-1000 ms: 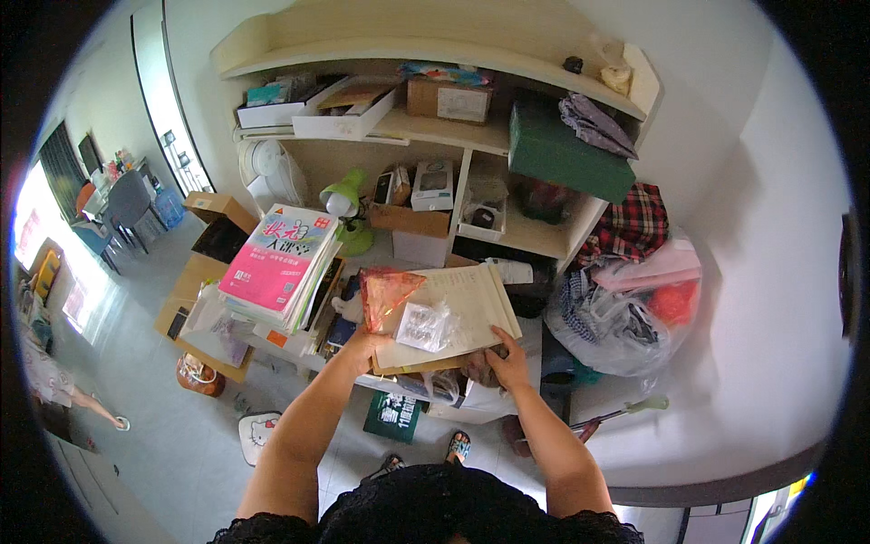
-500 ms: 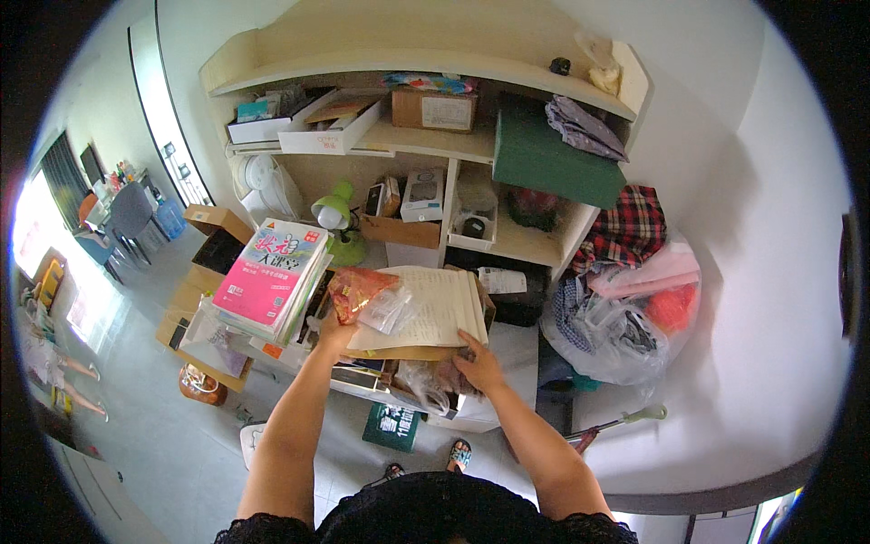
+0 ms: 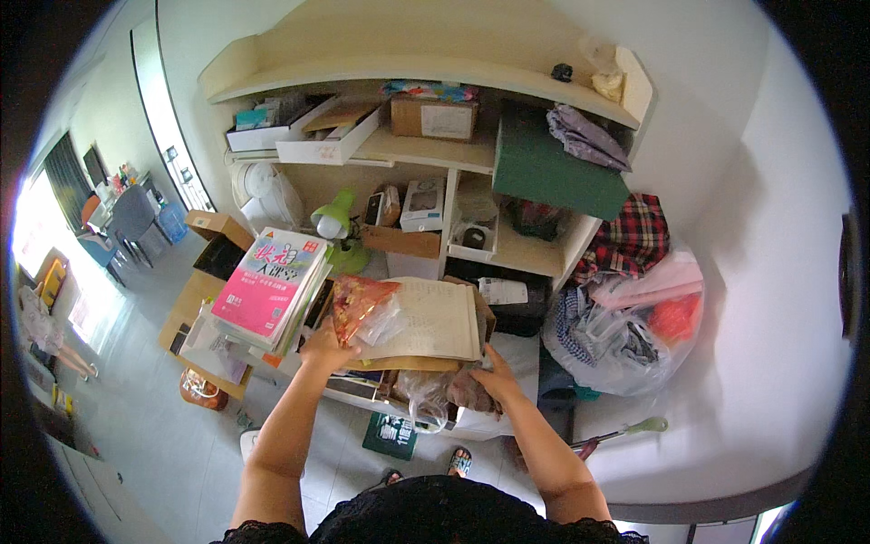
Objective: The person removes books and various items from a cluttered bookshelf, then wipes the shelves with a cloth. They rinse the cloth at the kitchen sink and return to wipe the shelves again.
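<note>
A stack of cream written sheets lies on a brown cardboard backing above the opened desk drawer. On its left part rests a shiny red-orange packet with a crumpled clear plastic bag beside it. My left hand is closed on the stack's near left corner, thumb over the edge by the packet; its other fingers are partly hidden. At the near right corner, my right hand has its thumb and fingers apart, close to a brown soft bundle in the drawer.
A pile of books with a pink cover stands left of the stack. Behind it are a green lamp and shelves with boxes. A clear bag of clothes sits on the right. Below the drawer, a dark green printed bag lies on the floor.
The papers have shifted slightly down toward me. My right hand has moved off the sheets to the right and nearer, while my left hand stays at the left corner.
</note>
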